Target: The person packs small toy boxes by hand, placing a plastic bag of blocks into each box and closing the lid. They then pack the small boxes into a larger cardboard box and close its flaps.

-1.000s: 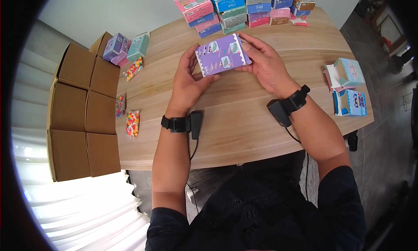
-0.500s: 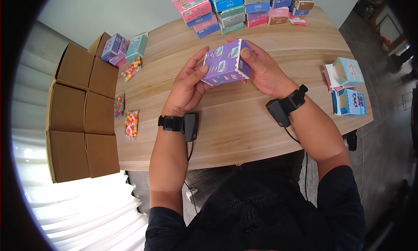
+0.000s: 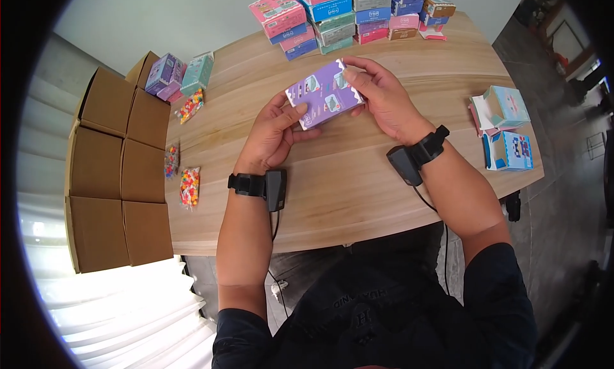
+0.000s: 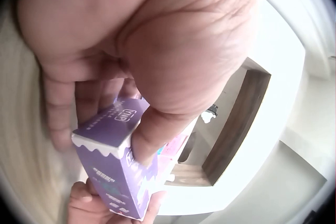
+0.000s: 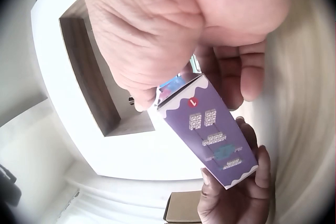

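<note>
A small purple cardboard box [image 3: 325,95] with white scalloped edges and printed brick pictures is held above the table between both hands. The left hand [image 3: 272,131] grips its left end, thumb over the printed face and fingers behind. At the other end, the right hand [image 3: 387,103] holds the box with its thumb by the top corner. In the left wrist view, the end panel of the box [image 4: 111,124] near the left hand is closed. In the right wrist view, a dark gap shows along the box's edge [image 5: 181,91] beside the right thumb, with blue and pink beyond it.
Stacked small coloured boxes [image 3: 332,12] line the table's far edge. Brown cartons [image 3: 96,167] stand at left, near bags of colourful pieces [image 3: 190,187] and a few upright boxes [image 3: 164,75]. Two opened boxes [image 3: 510,150] lie at right on the wooden table [image 3: 345,203].
The purple box tipped to show its side, then turned back with its printed face up, slightly lower. The left thumb moved from the lower edge onto that face. Both hands keep hold.
</note>
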`<state>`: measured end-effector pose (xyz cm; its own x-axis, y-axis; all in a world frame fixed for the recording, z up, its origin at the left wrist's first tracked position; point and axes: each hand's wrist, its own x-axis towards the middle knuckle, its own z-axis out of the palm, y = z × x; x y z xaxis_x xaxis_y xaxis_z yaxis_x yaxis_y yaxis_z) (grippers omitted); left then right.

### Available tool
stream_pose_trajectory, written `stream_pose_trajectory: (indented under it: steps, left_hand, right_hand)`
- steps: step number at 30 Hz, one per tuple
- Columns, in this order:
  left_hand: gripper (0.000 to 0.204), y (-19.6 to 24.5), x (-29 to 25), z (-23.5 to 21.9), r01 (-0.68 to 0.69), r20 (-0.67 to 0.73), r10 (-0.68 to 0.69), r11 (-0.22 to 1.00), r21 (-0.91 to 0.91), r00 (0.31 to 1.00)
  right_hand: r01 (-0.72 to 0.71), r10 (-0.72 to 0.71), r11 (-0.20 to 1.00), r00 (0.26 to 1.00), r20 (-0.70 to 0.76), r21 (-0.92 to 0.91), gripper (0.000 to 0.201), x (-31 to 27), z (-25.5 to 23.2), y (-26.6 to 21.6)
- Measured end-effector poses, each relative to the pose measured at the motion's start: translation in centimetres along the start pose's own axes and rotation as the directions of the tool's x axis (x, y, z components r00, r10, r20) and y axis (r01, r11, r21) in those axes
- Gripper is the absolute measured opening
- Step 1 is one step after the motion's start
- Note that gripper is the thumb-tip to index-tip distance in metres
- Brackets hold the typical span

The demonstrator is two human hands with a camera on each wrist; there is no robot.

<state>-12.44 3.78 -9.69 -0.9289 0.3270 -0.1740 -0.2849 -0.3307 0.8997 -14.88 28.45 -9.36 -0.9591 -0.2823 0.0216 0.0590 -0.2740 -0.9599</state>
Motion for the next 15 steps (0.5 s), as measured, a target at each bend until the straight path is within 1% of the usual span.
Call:
stream_pose_trajectory:
  steps: [1, 2, 5, 8, 11, 14, 15]
  left_hand:
    - [0.050, 0.2, 0.0, 0.0, 0.046, -0.006, -0.046, 0.998, -0.036, 0.999]
    - [0.048, 0.3, 0.1, 0.0, 0.034, -0.009, -0.034, 0.999, -0.037, 0.999]
    - [0.044, -0.1, 0.3, -0.8, 0.005, -0.014, -0.006, 0.999, -0.047, 1.000]
    - [0.042, -0.4, 0.6, -1.5, -0.024, 0.006, 0.024, 0.998, -0.063, 1.000]
    - [0.041, -0.4, 0.5, -1.5, -0.033, 0.015, 0.034, 0.998, -0.062, 0.999]
    - [0.044, -0.3, 0.2, -1.4, -0.048, 0.040, 0.052, 0.996, -0.080, 0.998]
    - [0.045, -0.1, 0.1, -1.2, -0.050, 0.054, 0.055, 0.994, -0.098, 0.997]
  right_hand:
    - [0.005, -0.005, 1.000, 1.000, -0.010, -0.012, 0.059, 0.0, 0.0, 0.2]
    - [0.012, -0.013, 1.000, 1.000, -0.018, -0.024, 0.058, 0.2, -0.1, 0.2]
    - [0.015, -0.016, 0.987, 1.000, -0.010, -0.158, 0.054, 0.1, -0.4, -0.3]
    - [0.015, 0.005, 0.988, 0.992, 0.129, -0.155, 0.048, -0.1, -0.8, -1.0]
    - [-0.039, 0.064, 0.988, 0.984, 0.168, -0.148, 0.042, -0.1, -0.8, -1.3]
    - [-0.054, 0.076, 0.991, 0.979, 0.190, -0.119, 0.038, 0.2, -1.8, -1.2]
    - [-0.026, 0.024, 1.000, 0.987, 0.158, 0.010, 0.038, 0.2, -1.8, -1.7]
